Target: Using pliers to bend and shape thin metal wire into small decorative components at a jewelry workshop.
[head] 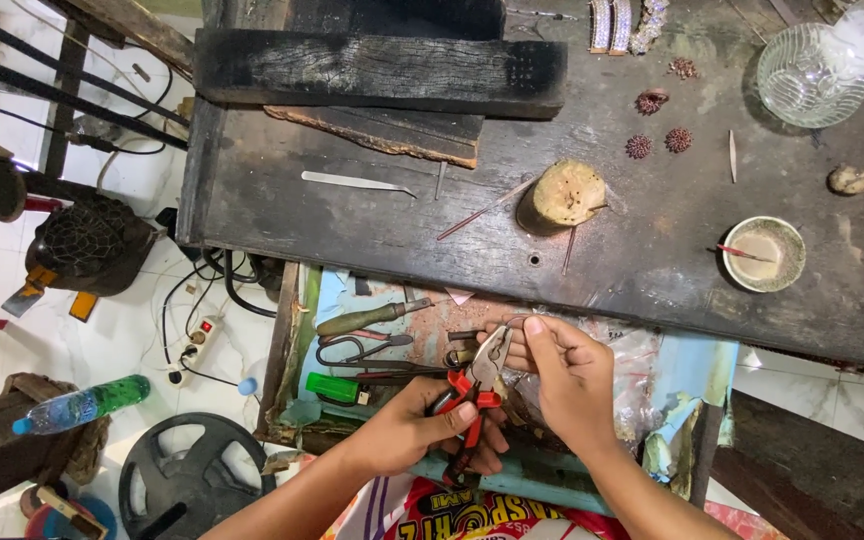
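My left hand (430, 428) grips red-handled pliers (482, 375) by the handles, jaws pointing up and to the right. My right hand (560, 372) pinches a small metal piece (514, 322) between thumb and fingers right at the tips of the jaws. Both hands hover over an open drawer (352, 300) below the dark wooden workbench (652, 230); the small piece is mostly hidden by my fingers.
The drawer holds a file (372, 317), scissors (357, 348), a green lighter (333, 387) and plastic bags. On the bench lie tweezers (357, 182), a wooden stump (562, 195), a small bowl (764, 254), a glass bowl (812, 75) and spiky ornaments (657, 125). A bottle (80, 404) and power strip (197, 340) lie at left.
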